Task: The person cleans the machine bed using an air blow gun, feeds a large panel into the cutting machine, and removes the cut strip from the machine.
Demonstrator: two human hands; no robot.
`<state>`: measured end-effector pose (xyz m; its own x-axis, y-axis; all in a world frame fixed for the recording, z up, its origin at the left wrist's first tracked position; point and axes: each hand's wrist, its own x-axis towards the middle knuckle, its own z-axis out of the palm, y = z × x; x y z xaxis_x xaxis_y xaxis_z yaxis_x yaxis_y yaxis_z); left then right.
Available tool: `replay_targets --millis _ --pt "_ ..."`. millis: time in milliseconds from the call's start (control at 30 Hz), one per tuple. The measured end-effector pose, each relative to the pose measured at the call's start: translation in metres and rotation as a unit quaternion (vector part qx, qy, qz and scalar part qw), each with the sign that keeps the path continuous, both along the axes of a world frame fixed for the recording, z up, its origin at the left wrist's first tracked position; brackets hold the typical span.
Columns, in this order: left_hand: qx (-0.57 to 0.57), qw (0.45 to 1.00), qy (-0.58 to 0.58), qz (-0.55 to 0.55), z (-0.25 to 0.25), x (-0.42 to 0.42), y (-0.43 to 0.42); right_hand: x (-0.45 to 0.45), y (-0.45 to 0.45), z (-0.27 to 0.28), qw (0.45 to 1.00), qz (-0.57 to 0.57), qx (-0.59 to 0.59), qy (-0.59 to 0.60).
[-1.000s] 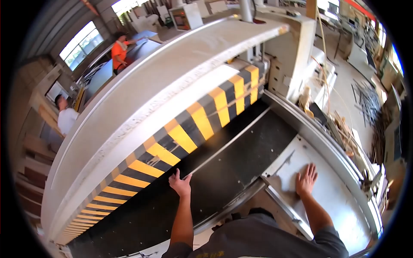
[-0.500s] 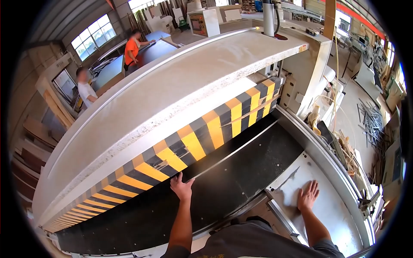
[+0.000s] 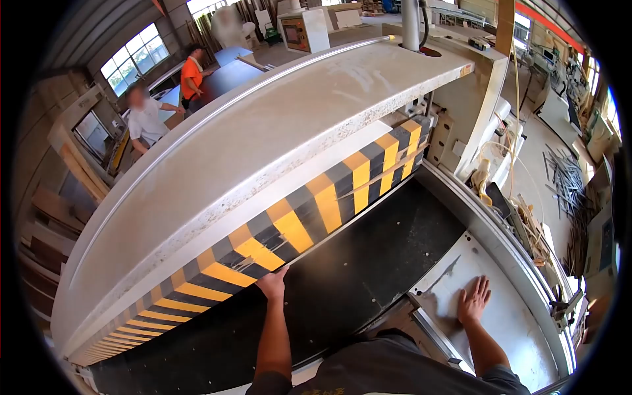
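My left hand (image 3: 271,284) is at the lower edge of the yellow-and-black striped guard (image 3: 299,227). Its fingertips are hidden under the guard, so what they hold, if anything, does not show. A thin light strip (image 3: 349,222) runs along the guard's lower edge, from near my thumb toward the far right. Below lies the black bed (image 3: 349,276) of the machine. My right hand (image 3: 473,301) rests palm down, fingers spread, on the pale metal side table (image 3: 507,336), holding nothing.
The machine's big beige beam (image 3: 263,138) arches over the guard. A metal rail (image 3: 487,217) borders the right side, with scrap strips (image 3: 530,230) beyond it. At the back left are a person in orange (image 3: 191,76) and a person in white (image 3: 146,122).
My left hand has moved forward to the guard, its fingers now hidden. The light strip has shifted away from me, up to the guard's edge. My right hand stays on the side table.
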<state>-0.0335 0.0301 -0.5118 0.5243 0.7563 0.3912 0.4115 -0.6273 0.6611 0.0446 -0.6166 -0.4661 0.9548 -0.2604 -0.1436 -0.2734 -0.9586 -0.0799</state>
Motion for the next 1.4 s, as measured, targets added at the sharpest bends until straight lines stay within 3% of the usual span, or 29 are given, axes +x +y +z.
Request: replay_targets --millis 133,300,500,833,867,900,967,1000,1033,1100,1133,1267,1367,1400 --pt "-0.174 0.985 -0.019 -0.014 -0.02 0.007 0.017 0.001 0.002 0.003 1.0 -0.002 0.001 0.002" --pt "-0.139 0.99 0.029 -0.008 -0.032 0.01 0.028 0.003 0.005 0.004 1.0 -0.005 -0.002 0.0" --pt "-0.132 0.989 0.064 0.008 -0.089 0.011 0.056 0.005 0.001 0.001 1.0 -0.002 -0.004 -0.008" --pt "-0.082 0.996 -0.03 -0.019 -0.041 0.013 0.031 0.005 -0.001 -0.002 1.0 -0.008 -0.007 0.006" --pt "-0.097 0.995 0.009 -0.019 -0.025 0.015 0.024 0.005 0.002 0.007 1.0 -0.012 -0.002 0.022" --pt "-0.066 0.997 0.025 -0.031 -0.043 0.014 0.037 0.005 -0.001 0.002 1.0 -0.01 -0.002 0.018" --pt "-0.096 0.993 0.041 -0.048 -0.001 0.015 0.015 0.005 -0.002 0.006 1.0 -0.009 0.018 0.021" --pt "-0.056 0.996 0.044 -0.045 -0.006 0.016 0.018 0.004 0.0 0.006 1.0 -0.009 0.008 0.025" --pt "-0.027 0.99 0.141 0.009 -0.053 0.014 0.05 0.005 -0.004 -0.001 1.0 -0.008 0.0 0.017" --pt "-0.08 0.981 0.177 0.012 -0.034 0.017 0.039 0.004 -0.009 -0.011 1.0 0.0 -0.02 0.005" --pt "-0.008 0.991 0.135 0.01 -0.046 0.015 0.045 0.004 -0.011 -0.014 1.0 0.001 -0.025 0.003" --pt "-0.041 0.979 0.189 0.057 -0.017 0.016 0.024 0.002 -0.009 -0.013 1.0 0.004 -0.018 -0.006" --pt "-0.024 0.942 0.324 0.088 0.0 0.022 0.02 0.0 -0.011 -0.01 1.0 0.005 -0.013 -0.005" --pt "0.046 0.972 0.223 0.062 -0.037 0.017 0.043 0.0 -0.011 -0.01 1.0 0.006 -0.012 -0.006"
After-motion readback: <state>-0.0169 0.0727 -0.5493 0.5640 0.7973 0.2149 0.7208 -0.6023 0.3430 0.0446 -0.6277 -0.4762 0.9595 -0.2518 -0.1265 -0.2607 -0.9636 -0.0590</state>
